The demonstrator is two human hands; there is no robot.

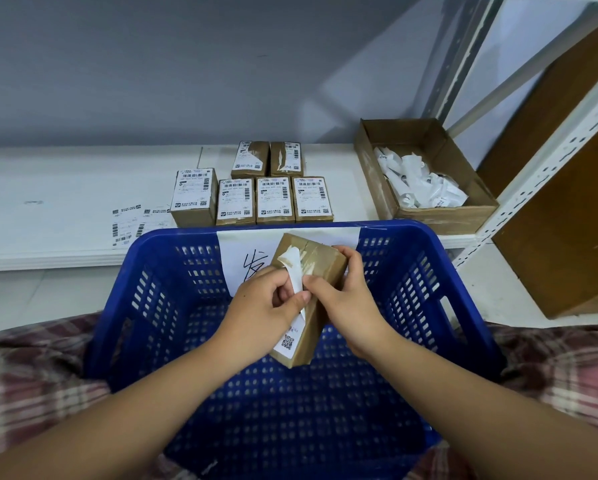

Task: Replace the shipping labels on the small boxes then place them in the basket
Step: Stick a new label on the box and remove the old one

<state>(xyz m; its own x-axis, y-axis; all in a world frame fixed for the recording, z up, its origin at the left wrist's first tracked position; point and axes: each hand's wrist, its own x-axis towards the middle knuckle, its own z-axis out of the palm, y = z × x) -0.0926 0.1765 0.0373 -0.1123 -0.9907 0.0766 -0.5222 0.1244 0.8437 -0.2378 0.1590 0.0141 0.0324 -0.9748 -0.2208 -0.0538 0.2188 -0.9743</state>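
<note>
The left hand [268, 308] pinches the half-peeled label [295, 268]; the right hand [348, 306] grips the box [325, 263], tilted, likely to brace against the pull. Beneath both hands the basket [425, 237] awaits it. Beyond the hands, more boxes [275, 199] stand on the shelf [65, 188]; a carton [443, 218] beyond the right hand holds scraps [419, 181].

One readable sign; the label print is too small to read.
White paper sheet [233, 249] taped to the far wall of the blue basket [425, 242]: one big handwritten character, looks like "发", partly hidden by the held box [320, 271]. Half-peeled label [288, 342] on that box: QR code, text unreadable. Six small boxes [275, 199] on the worktop [65, 188] and loose label sheets [131, 223]: barcodes, QR codes, illegible print.
</note>
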